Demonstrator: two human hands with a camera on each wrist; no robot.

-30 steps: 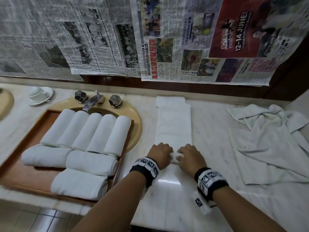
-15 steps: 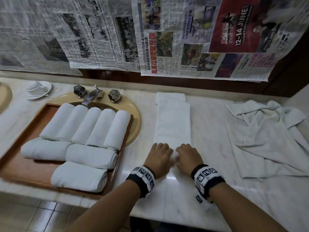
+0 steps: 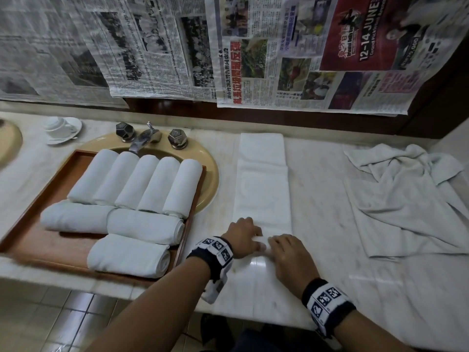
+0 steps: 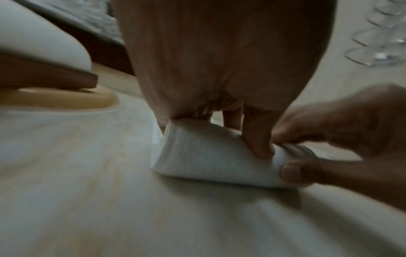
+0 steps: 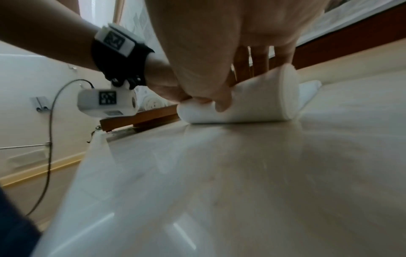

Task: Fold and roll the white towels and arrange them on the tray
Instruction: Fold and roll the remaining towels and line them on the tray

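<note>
**Roll just begun, and most ways to spoil it lie ahead**

Nearest, both hands sit side by side at the near end of the folded towel [image 3: 262, 189], which lies as a long strip on the marble surface [image 3: 317, 224] running away from the person. The left hand [image 3: 243, 237] and right hand [image 3: 288, 255] have their fingers [image 4: 259, 139] curled over a small started roll [image 5: 241, 106], thumbs tucked at its near side, so both are grasping the towel

The risks, as I judge them: uneven pressure between the two hands would send the roll off at a slant, leaving one end stepped out like a cone; a loose first turn would give a slack, fat roll beside the tidy ones; the polished surface may let the strip slide ahead instead of winding up. Farther out, the strip's far end looks narrower and slightly offset, which could leave a ragged outer flap

To the left, the tray [image 3: 30, 242] over the sink [image 3: 210, 174] holds eight rolled towels [image 3: 137, 184] with little bare wood showing, so placing another may crowd them. A crumpled towel [image 3: 406, 199] waits at right

Hard to make out: fingertips are hidden under the hands in the head view, wrist views are blurred, the tray's left edge is cut off, and the roll's tightness cannot be told
</note>
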